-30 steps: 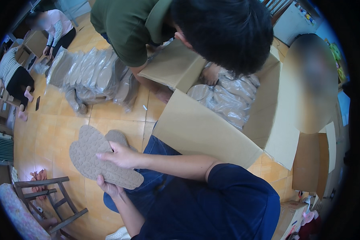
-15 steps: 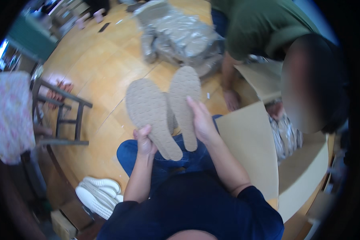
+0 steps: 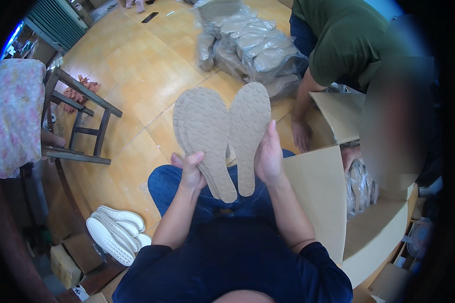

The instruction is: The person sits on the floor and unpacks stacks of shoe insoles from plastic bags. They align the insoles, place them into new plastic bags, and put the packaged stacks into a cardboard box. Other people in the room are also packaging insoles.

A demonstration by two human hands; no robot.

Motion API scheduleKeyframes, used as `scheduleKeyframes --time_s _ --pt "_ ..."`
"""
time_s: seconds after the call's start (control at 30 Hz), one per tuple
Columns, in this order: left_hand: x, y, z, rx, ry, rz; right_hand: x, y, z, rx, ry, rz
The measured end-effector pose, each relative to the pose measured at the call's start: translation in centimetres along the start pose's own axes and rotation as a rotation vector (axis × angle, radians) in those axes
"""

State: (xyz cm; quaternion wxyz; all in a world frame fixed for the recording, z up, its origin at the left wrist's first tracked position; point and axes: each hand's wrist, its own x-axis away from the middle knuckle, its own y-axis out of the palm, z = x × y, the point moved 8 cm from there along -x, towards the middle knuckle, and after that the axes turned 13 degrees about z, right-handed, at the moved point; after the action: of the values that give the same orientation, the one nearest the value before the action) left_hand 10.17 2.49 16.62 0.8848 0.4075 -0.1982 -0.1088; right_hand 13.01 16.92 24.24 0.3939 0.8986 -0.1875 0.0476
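Note:
My left hand grips a small stack of brown, scale-textured shoe insoles near the narrow end, thumb on top. The layered edges show on its left side. Another insole of the same kind stands beside the stack, with my right hand closed on its right edge. Both point away from me above my lap, their broad ends far and narrow ends near. The two sets lie close together, and part of something pale shows in the gap between them.
An open cardboard box with plastic-wrapped items stands at my right; a co-worker in a green shirt reaches into it. Plastic-bagged pieces lie ahead on the tiled floor. White shoe soles and a wooden stool are at left.
The insoles have moved slightly right and come closer together, and the left stack's layers now show. My right thumb has slid from the insole's face to its edge.

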Motion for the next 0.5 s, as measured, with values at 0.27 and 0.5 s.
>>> scheduleKeyframes --time_s 0.27,0.5 --pt "0.0 0.3 0.1 0.028 -0.005 0.078 -0.2 -0.4 -0.1 0.039 -0.008 0.046" --pt "-0.1 0.4 0.0 0.073 -0.020 0.091 -0.4 -1.5 -0.1 0.083 -0.007 0.119"
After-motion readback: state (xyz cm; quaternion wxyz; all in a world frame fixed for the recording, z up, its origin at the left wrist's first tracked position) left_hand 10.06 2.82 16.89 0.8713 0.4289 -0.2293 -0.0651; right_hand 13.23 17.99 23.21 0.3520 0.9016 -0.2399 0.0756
